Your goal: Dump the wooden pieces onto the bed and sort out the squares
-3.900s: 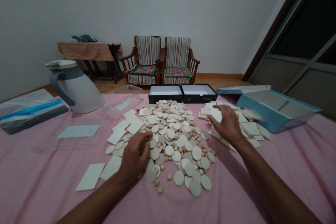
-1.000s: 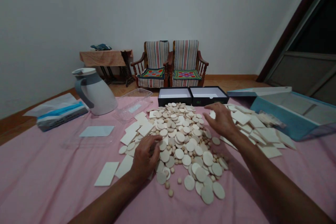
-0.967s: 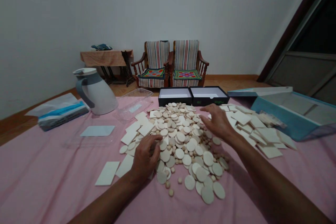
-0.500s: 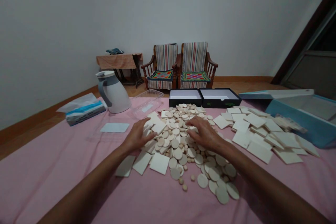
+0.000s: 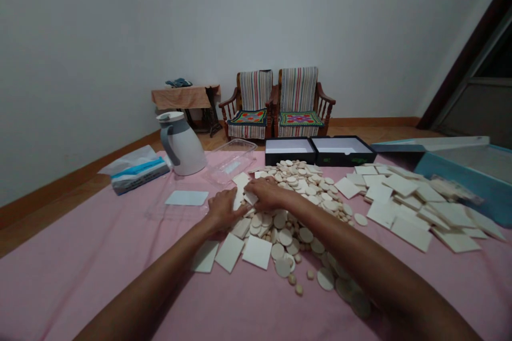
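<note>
A spread pile of pale wooden discs (image 5: 285, 237) lies on the pink cloth before me, mixed with square wooden tiles and small wooden cubes. My left hand (image 5: 223, 211) rests at the pile's left side, thumb apart from the fingers, against some tiles. Reaching across the pile, my right hand (image 5: 265, 193) has its fingers curled on a square wooden tile (image 5: 250, 198) close to my left fingertips. The fingers partly hide that tile. Several loose square tiles (image 5: 257, 252) lie flat below my left hand, and small wooden cubes (image 5: 298, 290) sit at the near edge.
A heap of square tiles (image 5: 412, 234) lies to the right, beside a blue box (image 5: 460, 181). Two black boxes (image 5: 340, 159) stand behind the pile. On the left are a white jug (image 5: 186, 149), a tissue pack (image 5: 140, 175) and clear plastic trays (image 5: 236, 157).
My right hand has moved left across the pile, onto a square tile beside my left hand. My left hand has stayed near the same tiles. The view has shifted slightly.
</note>
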The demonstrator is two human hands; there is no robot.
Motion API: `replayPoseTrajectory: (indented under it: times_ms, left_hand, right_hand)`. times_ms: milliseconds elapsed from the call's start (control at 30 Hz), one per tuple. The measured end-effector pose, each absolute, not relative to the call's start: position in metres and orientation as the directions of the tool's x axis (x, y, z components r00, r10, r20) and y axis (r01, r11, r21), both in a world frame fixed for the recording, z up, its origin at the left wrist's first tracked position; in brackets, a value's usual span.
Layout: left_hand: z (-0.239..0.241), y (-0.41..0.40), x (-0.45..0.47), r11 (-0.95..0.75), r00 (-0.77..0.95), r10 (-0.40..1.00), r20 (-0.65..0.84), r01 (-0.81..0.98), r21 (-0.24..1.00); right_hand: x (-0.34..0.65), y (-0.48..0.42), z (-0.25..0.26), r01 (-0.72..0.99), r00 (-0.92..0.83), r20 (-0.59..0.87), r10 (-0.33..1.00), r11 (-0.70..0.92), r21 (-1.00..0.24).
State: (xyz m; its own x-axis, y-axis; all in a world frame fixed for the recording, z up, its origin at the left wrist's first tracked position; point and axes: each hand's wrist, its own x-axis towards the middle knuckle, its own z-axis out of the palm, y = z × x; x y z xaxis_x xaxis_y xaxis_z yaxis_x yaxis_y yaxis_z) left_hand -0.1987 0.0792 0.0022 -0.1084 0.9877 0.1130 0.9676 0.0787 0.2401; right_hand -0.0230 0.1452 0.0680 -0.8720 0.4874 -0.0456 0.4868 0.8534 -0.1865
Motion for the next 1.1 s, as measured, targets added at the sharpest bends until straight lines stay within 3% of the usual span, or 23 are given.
replayPoseTrajectory:
  times_ms: [233, 533, 867, 967, 1100]
  left_hand:
    - [0.004, 0.089, -0.179, -0.001, -0.068, 0.977, 0.203, 0.946, 0.324]
    - [0.006, 0.117, -0.155, -0.077, -0.084, 0.955, 0.283, 0.855, 0.513]
    - [0.02, 0.132, -0.07, -0.364, 0.083, 0.903, 0.422, 0.671, 0.646]
    - [0.025, 0.131, -0.081, -0.345, 0.002, 0.899, 0.438, 0.62, 0.705]
    - [0.019, 0.138, -0.136, -0.078, -0.309, 0.903, 0.3, 0.567, 0.82]
  right_hand:
    - [-0.006, 0.155, 0.058, 0.535, -0.837, 0.066, 0.544, 0.837, -0.118]
    - [0.051, 0.167, 0.05, 0.581, -0.756, 0.206, 0.621, 0.782, -0.225]
    - [0.116, 0.172, 0.05, 0.667, -0.644, 0.255, 0.721, 0.693, -0.273]
    - [0.128, 0.178, 0.051, 0.664, -0.611, 0.297, 0.734, 0.679, -0.312]
    - [0.108, 0.188, 0.06, 0.614, -0.636, 0.334, 0.696, 0.718, -0.327]
